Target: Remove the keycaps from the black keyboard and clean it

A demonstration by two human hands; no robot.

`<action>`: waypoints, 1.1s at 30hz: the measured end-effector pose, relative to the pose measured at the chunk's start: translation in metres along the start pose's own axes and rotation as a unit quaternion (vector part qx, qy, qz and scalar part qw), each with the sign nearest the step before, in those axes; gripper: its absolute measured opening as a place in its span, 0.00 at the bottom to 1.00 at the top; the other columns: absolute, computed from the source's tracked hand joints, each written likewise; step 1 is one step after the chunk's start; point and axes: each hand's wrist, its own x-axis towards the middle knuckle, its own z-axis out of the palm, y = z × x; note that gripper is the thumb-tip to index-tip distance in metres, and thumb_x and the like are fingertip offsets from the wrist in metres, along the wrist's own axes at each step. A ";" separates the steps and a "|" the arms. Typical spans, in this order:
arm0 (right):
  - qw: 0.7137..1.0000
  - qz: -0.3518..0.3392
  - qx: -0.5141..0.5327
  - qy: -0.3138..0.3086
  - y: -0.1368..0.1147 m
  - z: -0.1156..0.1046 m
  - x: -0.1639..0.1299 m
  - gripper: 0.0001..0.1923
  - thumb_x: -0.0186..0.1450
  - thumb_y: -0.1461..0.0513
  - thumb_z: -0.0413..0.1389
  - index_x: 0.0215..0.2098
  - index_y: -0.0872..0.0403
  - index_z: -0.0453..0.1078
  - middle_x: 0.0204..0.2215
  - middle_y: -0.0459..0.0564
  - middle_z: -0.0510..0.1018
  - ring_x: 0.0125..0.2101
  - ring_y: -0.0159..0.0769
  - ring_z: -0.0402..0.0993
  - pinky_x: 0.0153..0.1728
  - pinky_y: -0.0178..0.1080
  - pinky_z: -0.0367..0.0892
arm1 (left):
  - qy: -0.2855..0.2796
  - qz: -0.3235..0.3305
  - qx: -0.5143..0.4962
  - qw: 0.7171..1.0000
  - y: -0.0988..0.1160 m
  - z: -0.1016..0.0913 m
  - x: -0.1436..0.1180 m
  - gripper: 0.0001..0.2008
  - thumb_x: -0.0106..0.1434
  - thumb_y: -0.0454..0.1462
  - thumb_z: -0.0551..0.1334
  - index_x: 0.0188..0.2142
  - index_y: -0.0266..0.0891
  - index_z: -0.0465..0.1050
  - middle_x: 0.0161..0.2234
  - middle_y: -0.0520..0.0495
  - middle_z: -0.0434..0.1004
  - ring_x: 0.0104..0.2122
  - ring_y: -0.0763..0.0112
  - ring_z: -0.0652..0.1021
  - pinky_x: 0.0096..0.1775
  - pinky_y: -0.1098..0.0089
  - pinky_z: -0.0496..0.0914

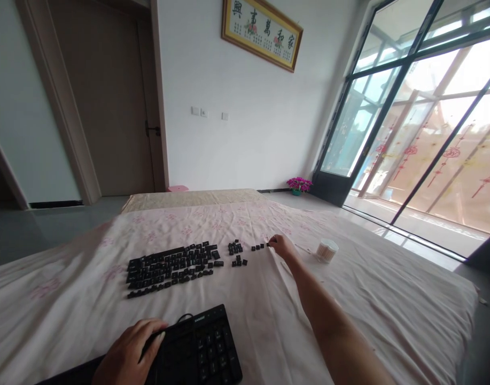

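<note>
My left hand (130, 350) rests on a black keyboard (200, 347) at the near edge of the bed, fingers curled over its top edge. My right hand (282, 246) is stretched far out, fingertips pinching a black keycap at the end of a short row of keycaps (259, 247). Many loose black keycaps (170, 266) lie laid out in keyboard-like rows on the sheet, with two smaller clusters (235, 248) to their right.
A pale pink flowered sheet (349, 289) covers the bed. A round tub of cotton swabs (327, 249) stands right of my right hand, a swab lying beside it. A door, a framed picture, a flower pot (299, 185) and large glass doors lie beyond.
</note>
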 end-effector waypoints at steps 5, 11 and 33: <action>1.000 0.008 -0.008 -0.004 0.010 0.010 0.017 0.10 0.57 0.60 0.57 0.35 0.53 0.77 0.29 0.48 0.79 0.30 0.33 0.72 0.28 0.31 0.57 | 0.011 0.018 0.005 1.000 -0.002 0.002 0.001 0.12 0.62 0.45 0.55 0.38 0.51 0.76 0.40 0.54 0.81 0.42 0.63 0.80 0.45 0.67 0.74; 1.000 0.008 -0.014 -0.011 0.017 0.022 0.028 0.09 0.56 0.60 0.58 0.35 0.52 0.78 0.31 0.47 0.79 0.32 0.33 0.72 0.30 0.31 0.58 | 0.008 0.014 0.007 1.000 0.000 0.001 0.001 0.12 0.62 0.45 0.55 0.39 0.51 0.76 0.40 0.55 0.81 0.42 0.64 0.79 0.45 0.66 0.75; 0.997 0.033 0.015 0.070 -0.010 0.008 0.004 0.14 0.61 0.55 0.53 0.35 0.54 0.77 0.35 0.55 0.79 0.38 0.43 0.73 0.33 0.36 0.59 | 0.002 0.020 0.006 1.000 0.004 0.001 0.000 0.10 0.64 0.43 0.55 0.40 0.50 0.75 0.41 0.54 0.79 0.43 0.64 0.78 0.46 0.65 0.72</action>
